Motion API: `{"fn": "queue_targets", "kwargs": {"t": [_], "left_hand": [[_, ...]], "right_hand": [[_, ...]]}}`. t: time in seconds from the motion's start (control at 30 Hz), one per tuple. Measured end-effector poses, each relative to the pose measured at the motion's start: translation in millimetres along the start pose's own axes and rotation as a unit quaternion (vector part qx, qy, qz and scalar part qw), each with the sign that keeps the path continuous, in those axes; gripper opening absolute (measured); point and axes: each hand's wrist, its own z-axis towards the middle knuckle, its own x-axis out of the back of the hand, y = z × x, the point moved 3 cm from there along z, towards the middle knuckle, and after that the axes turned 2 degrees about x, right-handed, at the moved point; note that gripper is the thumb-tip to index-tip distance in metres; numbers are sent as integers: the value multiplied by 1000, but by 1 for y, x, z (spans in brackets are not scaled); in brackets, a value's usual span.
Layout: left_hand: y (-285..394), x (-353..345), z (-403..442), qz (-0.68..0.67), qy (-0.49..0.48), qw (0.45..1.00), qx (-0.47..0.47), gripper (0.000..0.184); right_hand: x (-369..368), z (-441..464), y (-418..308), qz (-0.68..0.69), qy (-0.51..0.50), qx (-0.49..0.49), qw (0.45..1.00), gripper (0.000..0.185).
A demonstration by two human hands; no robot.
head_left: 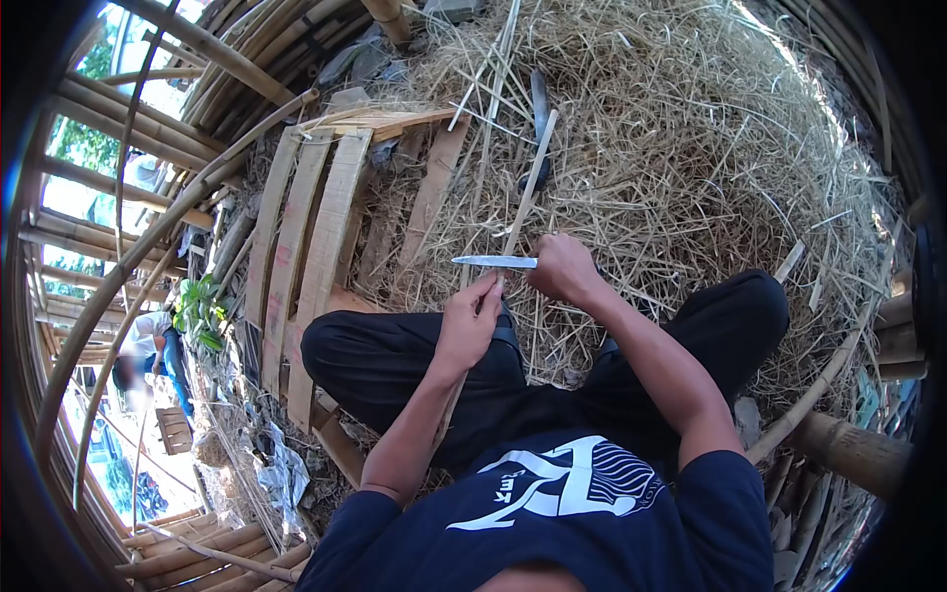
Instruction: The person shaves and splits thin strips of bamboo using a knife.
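Note:
My right hand is closed around the handle of a knife, its pale blade pointing left. The blade lies across a long, thin bamboo strip. Just below the blade, my left hand pinches the strip between thumb and fingers. The strip's far end slants up and away over the shavings, and its near part runs back along my left forearm. A dark-bladed tool lies on the shavings beyond the strip, partly hidden by it.
Bamboo shavings cover the ground ahead and to the right. A wooden slatted pallet stands at left, near my knee. Bamboo poles form a frame along the left, with another person beyond it. A thick bamboo pole is at right.

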Motion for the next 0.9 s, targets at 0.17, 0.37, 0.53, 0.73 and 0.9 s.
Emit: {"fn": "queue_targets", "kwargs": {"t": [0.17,0.37,0.53,0.73,0.9], "left_hand": [[-28,-4,-2,42,6,999,-17,27],[-2,2,-59,3,-60,992,107,30],[1,27,-108,-103,-51,969,217,32],[17,35,-63,-168,-41,971,163,38],[26,22,-27,-225,-68,962,141,44]], "right_hand": [[5,15,24,-42,-22,-50,998,24],[31,29,113,6,71,-298,952,31],[64,28,143,76,166,-385,905,36],[27,26,33,155,77,-148,974,30],[17,-3,-25,18,26,81,996,24]]}}
